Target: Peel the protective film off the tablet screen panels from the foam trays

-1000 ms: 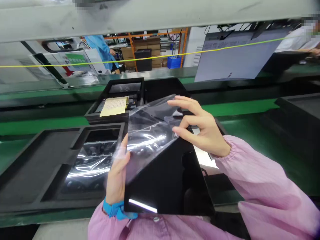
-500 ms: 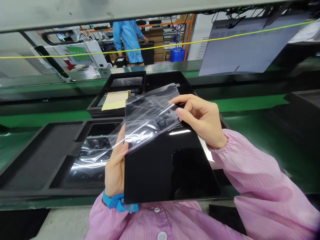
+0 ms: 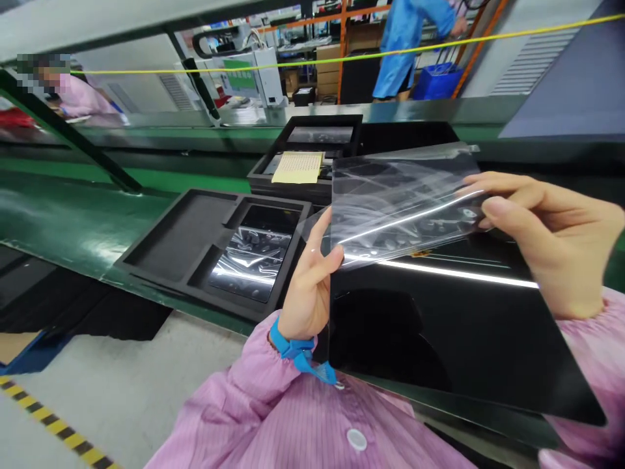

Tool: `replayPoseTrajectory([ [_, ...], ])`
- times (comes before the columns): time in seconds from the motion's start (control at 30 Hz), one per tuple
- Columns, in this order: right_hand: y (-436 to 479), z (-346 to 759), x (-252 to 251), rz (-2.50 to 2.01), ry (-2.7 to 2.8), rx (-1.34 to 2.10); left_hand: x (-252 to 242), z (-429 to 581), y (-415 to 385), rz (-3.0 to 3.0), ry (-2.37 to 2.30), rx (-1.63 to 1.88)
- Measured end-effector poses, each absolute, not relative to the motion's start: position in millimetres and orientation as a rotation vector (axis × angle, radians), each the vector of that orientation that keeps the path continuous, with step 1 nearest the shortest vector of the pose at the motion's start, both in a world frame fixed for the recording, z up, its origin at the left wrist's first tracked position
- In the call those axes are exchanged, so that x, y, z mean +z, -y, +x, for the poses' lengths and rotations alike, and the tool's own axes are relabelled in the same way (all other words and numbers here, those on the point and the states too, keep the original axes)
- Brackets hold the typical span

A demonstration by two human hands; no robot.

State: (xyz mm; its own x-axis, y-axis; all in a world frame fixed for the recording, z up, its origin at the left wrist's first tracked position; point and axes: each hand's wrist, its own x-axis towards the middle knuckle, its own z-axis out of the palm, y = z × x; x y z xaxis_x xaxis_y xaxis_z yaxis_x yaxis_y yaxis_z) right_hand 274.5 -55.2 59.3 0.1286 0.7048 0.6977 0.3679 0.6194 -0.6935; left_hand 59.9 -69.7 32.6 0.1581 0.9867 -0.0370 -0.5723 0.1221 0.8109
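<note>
My left hand (image 3: 308, 286) grips the left edge of a glossy black panel (image 3: 439, 332) held flat in front of me, thumb on top near the film's lower corner. My right hand (image 3: 547, 234) pinches the right edge of a clear plastic film (image 3: 400, 202) between thumb and fingers. The film is lifted off the far half of the panel and stays attached along a line across the panel's middle. A blue wrist strap (image 3: 295, 348) sits on my left wrist, below pink sleeves.
A black foam tray (image 3: 185, 241) with crumpled film in one pocket lies on the green conveyor (image 3: 83, 215). Behind it stands a black tray stack (image 3: 312, 156) with a yellow sheet (image 3: 299, 167). A person in blue stands far back; another person in pink sits at far left.
My view has swung left and down. The film is peeled further back along the panel, and my right hand has pulled it out to the right.
</note>
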Motion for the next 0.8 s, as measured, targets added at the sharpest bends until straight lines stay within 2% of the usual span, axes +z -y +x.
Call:
replayPoseTrajectory([
  [0.17,56,264,65,-1.024,1.483,0.284,25,56,65,0.784,-0.649,1.261],
  [0.43,59,246,73,-0.943,1.525,0.238,-6,44,52,0.972,-0.961,1.307],
  [0.8,64,241,79,-0.990,1.537,0.286,-9,46,56,0.832,-0.998,1.401],
])
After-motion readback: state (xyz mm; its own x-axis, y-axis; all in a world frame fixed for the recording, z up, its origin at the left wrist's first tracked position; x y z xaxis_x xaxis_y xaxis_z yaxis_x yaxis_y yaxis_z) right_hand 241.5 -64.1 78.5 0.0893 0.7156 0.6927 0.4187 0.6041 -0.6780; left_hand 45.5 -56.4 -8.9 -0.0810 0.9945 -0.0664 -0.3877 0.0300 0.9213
